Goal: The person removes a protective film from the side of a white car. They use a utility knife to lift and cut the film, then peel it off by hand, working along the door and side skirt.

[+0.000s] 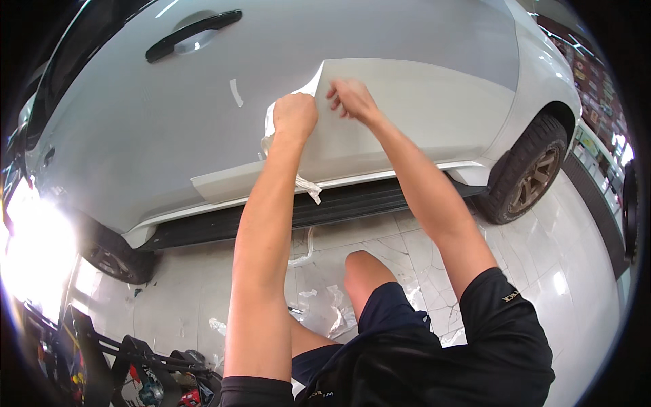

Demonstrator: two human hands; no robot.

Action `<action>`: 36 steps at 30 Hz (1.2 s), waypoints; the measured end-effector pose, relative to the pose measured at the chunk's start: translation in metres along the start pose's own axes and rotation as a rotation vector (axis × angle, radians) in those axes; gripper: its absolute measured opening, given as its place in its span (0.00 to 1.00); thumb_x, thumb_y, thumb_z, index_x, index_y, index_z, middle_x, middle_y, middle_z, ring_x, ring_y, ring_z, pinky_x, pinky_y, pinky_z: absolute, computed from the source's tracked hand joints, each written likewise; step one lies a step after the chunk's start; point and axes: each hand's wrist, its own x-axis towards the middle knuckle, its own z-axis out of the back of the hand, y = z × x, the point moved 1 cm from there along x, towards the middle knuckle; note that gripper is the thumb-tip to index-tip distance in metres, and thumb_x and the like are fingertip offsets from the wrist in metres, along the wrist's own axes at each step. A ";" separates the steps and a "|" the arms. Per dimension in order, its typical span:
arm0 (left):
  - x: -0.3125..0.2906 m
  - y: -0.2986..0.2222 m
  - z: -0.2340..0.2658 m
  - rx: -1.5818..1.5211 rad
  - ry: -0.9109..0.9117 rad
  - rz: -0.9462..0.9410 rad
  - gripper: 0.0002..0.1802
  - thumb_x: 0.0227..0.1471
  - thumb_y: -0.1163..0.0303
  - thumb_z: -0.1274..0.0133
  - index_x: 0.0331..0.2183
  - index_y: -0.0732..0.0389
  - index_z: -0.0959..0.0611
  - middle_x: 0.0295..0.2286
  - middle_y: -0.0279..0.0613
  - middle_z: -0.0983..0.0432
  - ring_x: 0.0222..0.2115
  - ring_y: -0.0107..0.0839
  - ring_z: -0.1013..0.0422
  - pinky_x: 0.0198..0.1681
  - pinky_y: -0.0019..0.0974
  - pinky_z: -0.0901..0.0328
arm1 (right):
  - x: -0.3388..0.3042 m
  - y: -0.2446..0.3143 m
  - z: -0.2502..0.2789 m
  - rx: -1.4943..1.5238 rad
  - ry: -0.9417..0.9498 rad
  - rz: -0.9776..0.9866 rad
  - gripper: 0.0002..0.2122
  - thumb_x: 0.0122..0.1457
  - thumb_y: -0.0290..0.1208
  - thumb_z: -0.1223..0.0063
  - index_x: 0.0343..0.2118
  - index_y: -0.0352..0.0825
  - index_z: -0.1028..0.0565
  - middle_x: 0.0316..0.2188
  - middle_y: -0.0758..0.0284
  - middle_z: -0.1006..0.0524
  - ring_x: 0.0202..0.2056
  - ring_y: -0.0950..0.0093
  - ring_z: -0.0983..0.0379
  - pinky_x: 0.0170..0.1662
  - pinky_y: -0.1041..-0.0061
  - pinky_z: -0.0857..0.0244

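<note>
A grey and off-white car door (400, 34) fills the far side, its lower part a paler panel (413, 102). My left hand (295, 117) is closed in a fist on a thin white film (268, 122), which bunches beside the fist and lifts away from the door near the pale panel's upper left corner. What the fingers grip inside the fist is hidden. Just to the right, my right hand (350, 100) hovers before the pale panel, slightly blurred, fingers loosely bent and apart, holding nothing visible. A crumpled film strip (309, 188) hangs below at the sill.
A black running board (339, 211) crosses below the door, between the front wheel (112, 254) and rear wheel (532, 169). Film scraps (337, 312) lie on the tiled floor (183, 298). A black rack with tools (146, 380) stands at the lower left. The black door handle (193, 34) is above.
</note>
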 end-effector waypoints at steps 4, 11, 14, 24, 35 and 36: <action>0.003 0.004 0.000 -0.016 -0.068 0.013 0.13 0.57 0.67 0.51 0.30 0.59 0.12 0.30 0.49 0.16 0.32 0.48 0.19 0.35 0.48 0.26 | 0.037 0.037 -0.022 -0.286 -0.025 -0.004 0.26 0.60 0.53 0.47 0.23 0.28 0.22 0.22 0.60 0.21 0.20 0.70 0.26 0.24 0.68 0.32; -0.004 0.008 -0.010 -0.018 -0.066 -0.067 0.11 0.53 0.70 0.49 0.28 0.59 0.13 0.27 0.48 0.16 0.28 0.46 0.19 0.33 0.47 0.26 | 0.040 -0.002 -0.054 -0.310 -0.219 0.162 0.27 0.65 0.47 0.53 0.15 0.28 0.26 0.18 0.55 0.23 0.24 0.60 0.25 0.31 0.59 0.33; -0.007 0.008 -0.017 -0.027 -0.085 -0.089 0.10 0.53 0.70 0.50 0.27 0.61 0.14 0.25 0.48 0.17 0.27 0.47 0.19 0.31 0.47 0.26 | 0.038 -0.011 -0.055 -0.295 -0.200 0.176 0.28 0.66 0.47 0.54 0.15 0.28 0.27 0.19 0.53 0.23 0.26 0.55 0.25 0.34 0.55 0.34; -0.024 0.015 -0.032 -0.081 -0.189 -0.164 0.06 0.52 0.72 0.49 0.27 0.62 0.19 0.20 0.50 0.20 0.23 0.46 0.20 0.28 0.46 0.27 | 0.026 -0.037 -0.067 -0.223 -0.325 0.257 0.30 0.67 0.48 0.56 0.15 0.26 0.25 0.18 0.49 0.24 0.22 0.50 0.29 0.31 0.53 0.36; -0.025 0.025 -0.032 -0.235 -0.113 -0.116 0.11 0.56 0.68 0.49 0.30 0.66 0.20 0.24 0.54 0.19 0.28 0.51 0.20 0.34 0.51 0.27 | 0.026 -0.053 -0.084 -0.028 -0.453 0.317 0.30 0.68 0.46 0.53 0.14 0.26 0.28 0.11 0.54 0.30 0.15 0.63 0.34 0.23 0.61 0.41; -0.023 0.029 -0.028 -0.349 -0.016 -0.082 0.12 0.56 0.66 0.48 0.31 0.67 0.20 0.25 0.55 0.19 0.28 0.52 0.21 0.34 0.51 0.27 | 0.028 -0.053 -0.085 -0.066 -0.461 0.291 0.29 0.68 0.46 0.54 0.15 0.26 0.27 0.14 0.51 0.28 0.18 0.57 0.31 0.26 0.57 0.39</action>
